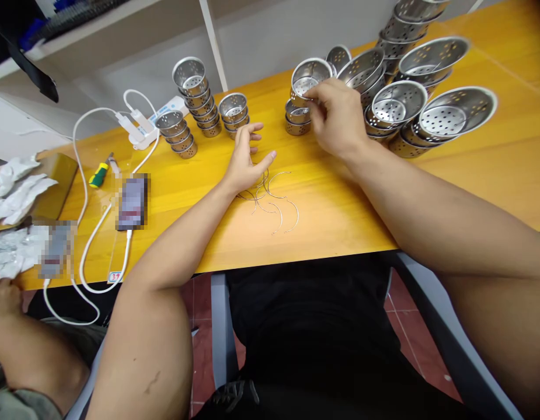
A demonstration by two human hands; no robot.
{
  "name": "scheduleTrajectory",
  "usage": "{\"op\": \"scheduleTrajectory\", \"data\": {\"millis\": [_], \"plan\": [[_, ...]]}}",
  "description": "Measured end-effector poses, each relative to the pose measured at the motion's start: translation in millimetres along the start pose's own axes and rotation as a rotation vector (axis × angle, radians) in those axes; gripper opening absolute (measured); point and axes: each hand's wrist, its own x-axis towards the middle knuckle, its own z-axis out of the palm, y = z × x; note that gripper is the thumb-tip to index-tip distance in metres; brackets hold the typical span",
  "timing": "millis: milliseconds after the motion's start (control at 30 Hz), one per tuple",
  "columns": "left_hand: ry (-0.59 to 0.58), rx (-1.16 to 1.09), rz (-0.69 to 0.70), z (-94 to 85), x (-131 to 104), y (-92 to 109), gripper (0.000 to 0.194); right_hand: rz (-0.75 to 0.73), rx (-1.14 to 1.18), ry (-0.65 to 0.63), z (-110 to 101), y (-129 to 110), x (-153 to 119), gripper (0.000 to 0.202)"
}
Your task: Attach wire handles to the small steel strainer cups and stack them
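My right hand (pixel 335 114) pinches the rim of a perforated metal cup (pixel 311 76), which sits at the top of a short stack at the back of the yellow table. My left hand (pixel 247 157) hangs with spread fingers above several thin curved wires (pixel 274 201) and holds nothing. Just behind its fingers stands a small stack of cups (pixel 233 108). Taller stacks of perforated cups (pixel 399 105) crowd the table beyond my right forearm.
Further left are two more cup stacks (pixel 195 87), a white power strip (pixel 143 131) with cables, a phone (pixel 132 201), a green-handled screwdriver (pixel 99 175) and crumpled white wrapping (pixel 20 186). Another person's hand (pixel 5 297) rests at the lower left edge.
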Motion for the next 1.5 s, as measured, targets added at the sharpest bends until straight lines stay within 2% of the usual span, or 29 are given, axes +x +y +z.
{"op": "scheduleTrajectory", "data": {"millis": [100, 167, 300, 400, 533, 700, 900, 1100, 1233, 1333, 1433, 1500], "plan": [[-0.014, 0.056, -0.008, -5.2, 0, 3, 0.095, 0.060, -0.109, -0.083, 1, -7, -1, 0.024], [0.007, 0.089, -0.007, -9.1, 2, 5, 0.091, 0.080, -0.175, -0.122, 2, -11, -1, 0.027], [0.164, 0.146, -0.001, -15.8, 7, 5, 0.088, 0.081, -0.174, -0.155, 4, -12, -2, 0.028], [0.275, 0.161, -0.043, -22.5, 12, -1, 0.089, 0.110, -0.188, -0.212, 2, -10, -3, 0.037], [0.301, 0.132, -0.145, -37.5, 17, -8, 0.095, 0.132, -0.245, -0.336, -3, -11, -3, 0.056], [0.263, 0.151, -0.239, -50.3, 21, 0, 0.092, 0.129, -0.211, -0.262, -3, -18, -3, 0.057], [0.325, 0.220, -0.289, -47.7, 19, 20, 0.074, 0.041, -0.059, -0.191, -13, -40, -5, 0.065], [0.409, 0.308, -0.287, -54.6, 18, 3, 0.059, 0.004, 0.039, -0.240, -17, -51, -10, 0.069], [0.376, 0.309, -0.264, -61.6, 20, -11, 0.047, 0.011, -0.001, -0.322, -16, -56, -11, 0.077], [0.364, 0.285, -0.203, -62.2, 21, -15, 0.059, 0.092, -0.001, -0.356, -16, -62, -12, 0.082], [0.394, 0.269, -0.156, -58.7, 20, -15, 0.080, 0.155, 0.035, -0.330, -15, -65, -12, 0.078], [0.423, 0.266, -0.159, -56.2, 20, -17, 0.086, 0.158, 0.041, -0.322, -15, -66, -12, 0.078]]}}
